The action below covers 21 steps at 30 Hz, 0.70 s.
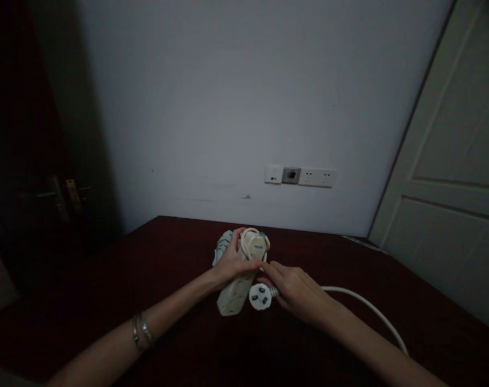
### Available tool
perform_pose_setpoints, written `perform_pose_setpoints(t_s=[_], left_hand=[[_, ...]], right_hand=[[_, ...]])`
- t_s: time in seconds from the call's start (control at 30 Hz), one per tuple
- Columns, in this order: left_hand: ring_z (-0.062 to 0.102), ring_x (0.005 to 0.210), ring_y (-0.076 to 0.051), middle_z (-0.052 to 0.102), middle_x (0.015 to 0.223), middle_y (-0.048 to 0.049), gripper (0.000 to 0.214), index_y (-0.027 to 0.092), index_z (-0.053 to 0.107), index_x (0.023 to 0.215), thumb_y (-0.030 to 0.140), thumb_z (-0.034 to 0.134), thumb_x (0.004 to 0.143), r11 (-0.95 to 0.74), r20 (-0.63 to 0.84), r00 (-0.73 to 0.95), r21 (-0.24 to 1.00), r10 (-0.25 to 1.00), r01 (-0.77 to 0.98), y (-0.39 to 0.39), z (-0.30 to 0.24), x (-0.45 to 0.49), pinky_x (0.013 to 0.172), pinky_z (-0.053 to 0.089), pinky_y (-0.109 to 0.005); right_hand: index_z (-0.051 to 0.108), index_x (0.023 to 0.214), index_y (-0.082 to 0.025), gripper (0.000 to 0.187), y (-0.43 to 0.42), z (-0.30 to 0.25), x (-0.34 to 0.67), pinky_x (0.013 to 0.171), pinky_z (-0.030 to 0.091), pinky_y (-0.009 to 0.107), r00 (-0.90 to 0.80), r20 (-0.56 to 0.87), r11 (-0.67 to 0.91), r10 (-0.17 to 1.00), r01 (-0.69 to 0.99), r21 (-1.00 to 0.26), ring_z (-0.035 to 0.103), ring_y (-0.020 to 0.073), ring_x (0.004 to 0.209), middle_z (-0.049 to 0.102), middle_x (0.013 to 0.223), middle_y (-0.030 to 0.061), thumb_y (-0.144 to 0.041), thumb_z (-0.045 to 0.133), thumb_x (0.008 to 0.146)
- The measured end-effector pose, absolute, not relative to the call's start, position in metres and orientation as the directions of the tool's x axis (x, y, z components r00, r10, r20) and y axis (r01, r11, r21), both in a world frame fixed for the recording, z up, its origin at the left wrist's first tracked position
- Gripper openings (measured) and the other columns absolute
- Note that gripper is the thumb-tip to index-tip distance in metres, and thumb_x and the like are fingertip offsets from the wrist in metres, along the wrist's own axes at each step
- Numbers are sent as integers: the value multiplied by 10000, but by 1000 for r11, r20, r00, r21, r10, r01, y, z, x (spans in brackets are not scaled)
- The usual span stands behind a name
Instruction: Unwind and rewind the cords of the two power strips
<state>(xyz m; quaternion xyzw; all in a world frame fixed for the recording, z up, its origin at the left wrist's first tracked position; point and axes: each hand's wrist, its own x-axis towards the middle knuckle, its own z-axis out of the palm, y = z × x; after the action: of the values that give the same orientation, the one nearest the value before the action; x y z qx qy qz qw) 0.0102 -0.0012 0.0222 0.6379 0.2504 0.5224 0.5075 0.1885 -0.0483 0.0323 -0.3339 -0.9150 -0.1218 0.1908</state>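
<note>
A white power strip (231, 299) is tilted over the dark red table, its far end bearing a small blue label. My left hand (228, 264) is closed around its middle, with the thumb across the top. Loops of white cord (244, 240) wind around the strip's far end. In my right hand (298, 293) is the cord near its round three-pin plug (260, 297), pins facing me. The fingertips of both hands meet beside the strip. Some of my right fingers are hidden under the hand. From there a length of cord (369, 307) curves off to the right.
Just left of the strip lies a pale bluish-grey bundle (221, 247), partly behind my left hand. The dark red table (167, 242) reaches back to a wall with a row of sockets (314, 178). A white panelled door (449, 199) stands at the right.
</note>
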Motion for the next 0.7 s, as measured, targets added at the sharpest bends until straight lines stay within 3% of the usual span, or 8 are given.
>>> perform_pose_setpoints(t_s=[0.07,0.17,0.4,0.57,0.7], left_hand=[[505,1006,-206,498,1100,-67,777,216,329,1150,245,800,533,-466,488,294,873,822,-146,2,21,5,893,395,-340],[490,1053,-227,483,1135,-93,786,207,319,1147,228,802,527,-558,550,346,825,760,-84,4,20,-1,926,378,-360],[511,1032,-229,503,1130,-93,733,208,361,1168,224,775,564,-590,514,485,808,708,5,-1,30,-8,916,387,-415],[461,1130,-270,467,1230,-109,909,230,279,1319,222,769,554,-604,563,506,791,654,-99,-4,33,-10,980,338,-433],[469,1140,-270,456,1259,-115,1072,267,70,1411,201,745,581,-568,584,523,795,621,-214,-10,32,-7,981,346,-414]], right_hand=[[501,1129,-107,283,-54,35,187,529,392,268,-690,432,731,581,675,95,572,177,646,599,824,99,-172,348,901],[547,1058,-129,253,-58,37,188,563,394,265,-678,419,748,604,664,-4,567,165,661,595,811,84,-152,354,896],[534,990,-170,203,-56,33,192,627,404,271,-642,418,761,642,601,-245,576,166,716,610,842,71,-130,400,843],[374,1036,-214,351,-46,24,188,528,355,214,-494,536,728,685,434,-531,507,120,573,523,679,-32,-107,517,734],[354,985,-222,280,-41,25,183,523,369,217,-314,583,658,749,246,-712,491,112,556,520,665,-37,-276,552,796]])
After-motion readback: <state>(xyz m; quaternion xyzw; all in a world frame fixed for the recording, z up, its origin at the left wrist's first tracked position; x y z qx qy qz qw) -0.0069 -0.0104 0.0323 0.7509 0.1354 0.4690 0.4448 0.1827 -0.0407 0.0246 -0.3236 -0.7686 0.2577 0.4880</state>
